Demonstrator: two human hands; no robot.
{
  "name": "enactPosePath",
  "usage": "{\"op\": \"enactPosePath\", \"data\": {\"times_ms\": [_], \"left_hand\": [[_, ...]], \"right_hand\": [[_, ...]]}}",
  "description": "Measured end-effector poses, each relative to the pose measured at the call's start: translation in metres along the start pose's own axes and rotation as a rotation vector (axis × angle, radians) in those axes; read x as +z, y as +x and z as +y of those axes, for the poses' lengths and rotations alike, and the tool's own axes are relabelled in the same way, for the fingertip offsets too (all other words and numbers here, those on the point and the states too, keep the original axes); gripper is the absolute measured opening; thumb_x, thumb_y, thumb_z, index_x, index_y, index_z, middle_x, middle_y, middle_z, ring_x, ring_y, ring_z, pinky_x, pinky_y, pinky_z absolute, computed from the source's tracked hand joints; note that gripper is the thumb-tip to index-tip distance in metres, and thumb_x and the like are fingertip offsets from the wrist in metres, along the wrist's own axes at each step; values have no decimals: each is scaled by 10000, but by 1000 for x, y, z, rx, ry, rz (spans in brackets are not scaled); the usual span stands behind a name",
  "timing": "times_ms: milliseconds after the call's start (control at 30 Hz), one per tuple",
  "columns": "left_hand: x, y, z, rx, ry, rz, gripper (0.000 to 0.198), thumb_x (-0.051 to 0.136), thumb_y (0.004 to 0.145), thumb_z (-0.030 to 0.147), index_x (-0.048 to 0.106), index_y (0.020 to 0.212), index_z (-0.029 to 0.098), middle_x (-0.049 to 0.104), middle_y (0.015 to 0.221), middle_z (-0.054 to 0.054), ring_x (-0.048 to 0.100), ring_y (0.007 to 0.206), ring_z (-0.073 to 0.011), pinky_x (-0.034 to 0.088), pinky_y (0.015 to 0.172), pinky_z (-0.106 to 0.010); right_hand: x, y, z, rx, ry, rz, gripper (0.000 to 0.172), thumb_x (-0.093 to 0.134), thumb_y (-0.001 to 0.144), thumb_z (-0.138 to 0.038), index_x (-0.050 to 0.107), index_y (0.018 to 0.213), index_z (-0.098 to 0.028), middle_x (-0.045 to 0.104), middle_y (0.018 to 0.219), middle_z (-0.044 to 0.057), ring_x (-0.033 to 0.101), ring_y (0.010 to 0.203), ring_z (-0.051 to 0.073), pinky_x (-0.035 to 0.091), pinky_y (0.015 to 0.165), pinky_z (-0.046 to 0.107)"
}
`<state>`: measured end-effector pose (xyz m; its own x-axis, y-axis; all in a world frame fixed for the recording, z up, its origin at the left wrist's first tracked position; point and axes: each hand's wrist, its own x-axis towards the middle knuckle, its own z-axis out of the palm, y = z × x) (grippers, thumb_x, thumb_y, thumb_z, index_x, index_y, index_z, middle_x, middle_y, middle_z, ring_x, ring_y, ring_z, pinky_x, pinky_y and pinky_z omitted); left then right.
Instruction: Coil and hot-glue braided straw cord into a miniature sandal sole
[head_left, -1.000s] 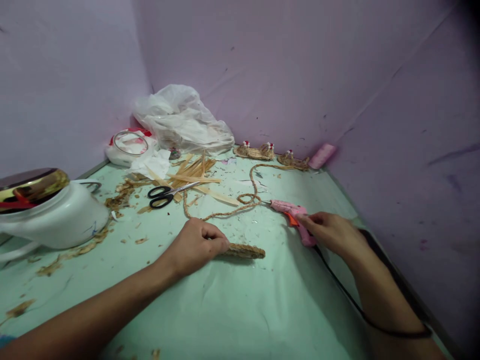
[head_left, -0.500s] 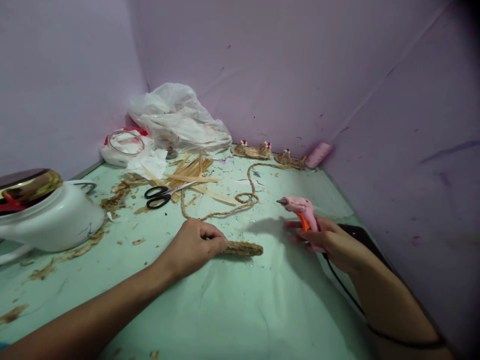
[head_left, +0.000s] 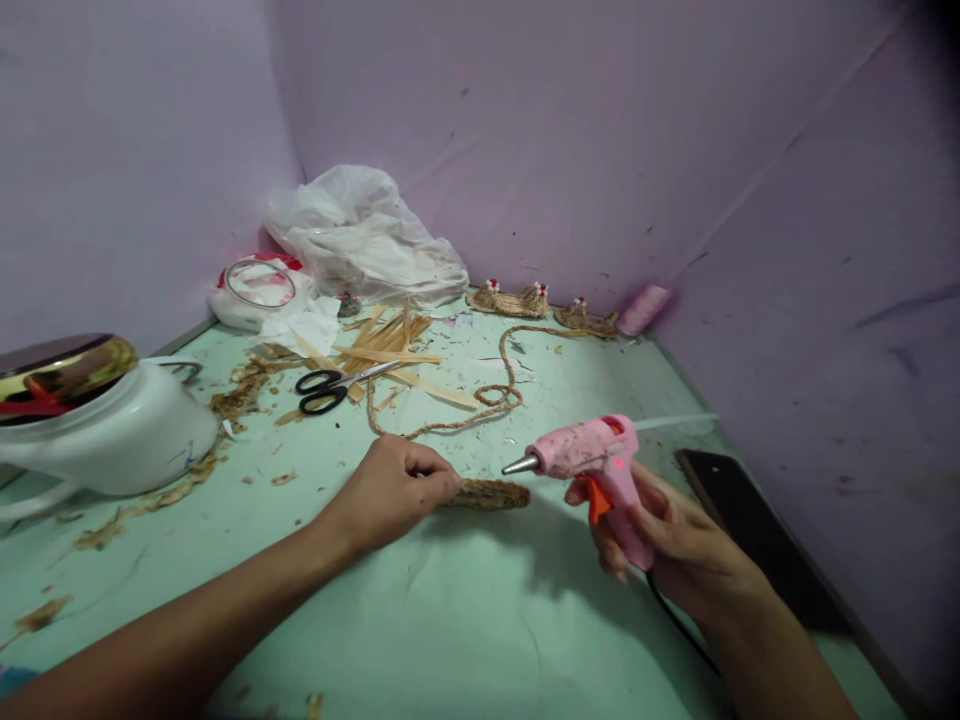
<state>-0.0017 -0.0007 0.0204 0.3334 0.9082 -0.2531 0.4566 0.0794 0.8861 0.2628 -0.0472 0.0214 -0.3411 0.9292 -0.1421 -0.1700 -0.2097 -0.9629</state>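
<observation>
Near the middle of the green table (head_left: 465,620), my left hand (head_left: 394,492) pinches the left end of a flat woven brown piece (head_left: 495,495). My right hand (head_left: 652,530) is wrapped round the handle of a pink glue gun (head_left: 581,450). Its metal nozzle points left, just above and beside the piece's right end, and a clear glue stick (head_left: 679,421) juts from its back. Behind my left hand a braided cord (head_left: 457,427) curves and loops across the table. Black-handled scissors (head_left: 322,392) lie beside pale dry strips (head_left: 386,345).
At the left stands a white pot (head_left: 142,430) with things on top. A plastic bag (head_left: 367,245) sits at the back, with small woven items (head_left: 510,302) and a pink roll (head_left: 643,310) along the wall. A black phone-like slab (head_left: 750,530) lies right.
My right hand has brought the glue gun left and nearer to me, its side now showing with the glue stick. My left hand keeps its hold on the woven piece.
</observation>
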Motion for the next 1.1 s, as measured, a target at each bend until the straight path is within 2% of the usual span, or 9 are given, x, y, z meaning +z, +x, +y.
{"op": "enactPosePath", "data": {"times_ms": [100,167,300,400,467,533,733,933,1100], "left_hand": [[0,-1,0,3,-1,7,254,541,656,331,684,618,125,490,542,14,403,550,-110,309,498,-218],[1,-1,0,7,-16,6,253,542,652,329,686,620,124,497,549,10,410,556,-112,317,504,-218],[0,0,1,8,-34,-7,262,547,656,341,692,627,125,498,552,7,397,551,-109,308,490,-214],[0,0,2,10,-29,-11,263,550,665,347,696,635,130,494,548,9,375,537,-105,287,469,-212],[0,-1,2,13,-25,-15,256,553,669,345,692,628,135,496,546,10,376,537,-105,289,468,-212],[0,-1,2,10,-23,-12,248,555,668,345,685,614,140,501,545,9,379,537,-106,290,467,-212],[0,-2,2,12,-35,-8,244,556,662,342,683,607,140,516,541,8,386,536,-107,295,472,-217],[0,-1,3,11,-30,-9,240,557,669,337,670,589,140,496,537,15,381,534,-104,288,468,-214],[1,-2,4,2,-33,-8,235,548,661,333,667,591,144,516,550,10,401,542,-109,303,475,-215]], "right_hand": [[-1,-2,3,-107,-181,73,286,637,780,-452,656,993,-264,657,868,39,469,510,88,386,433,204],[-4,-5,6,-143,-324,118,303,631,790,-441,650,1050,-285,672,844,26,492,548,106,423,481,212],[-8,-8,8,-145,-547,173,314,633,797,-384,653,1101,-307,695,913,23,624,839,202,508,738,289],[-7,-9,7,-143,-644,212,313,622,806,-357,656,1115,-317,679,1076,24,599,1039,248,462,916,342],[-7,-8,7,-127,-668,224,351,616,811,-351,630,1161,-333,651,1170,12,564,1120,259,434,970,354],[-7,-9,7,-129,-684,226,375,620,806,-351,619,1181,-341,641,1201,6,543,1157,268,425,988,362],[-9,-11,8,-150,-683,270,339,631,794,-349,659,1132,-331,667,1161,27,593,1083,292,454,962,400],[-6,-13,8,-104,-669,274,358,653,776,-357,651,1135,-359,644,1221,-9,562,1143,290,474,938,375],[-1,-11,3,-90,-670,273,366,650,767,-373,662,1131,-333,650,1214,8,566,1144,297,471,951,389]]}}
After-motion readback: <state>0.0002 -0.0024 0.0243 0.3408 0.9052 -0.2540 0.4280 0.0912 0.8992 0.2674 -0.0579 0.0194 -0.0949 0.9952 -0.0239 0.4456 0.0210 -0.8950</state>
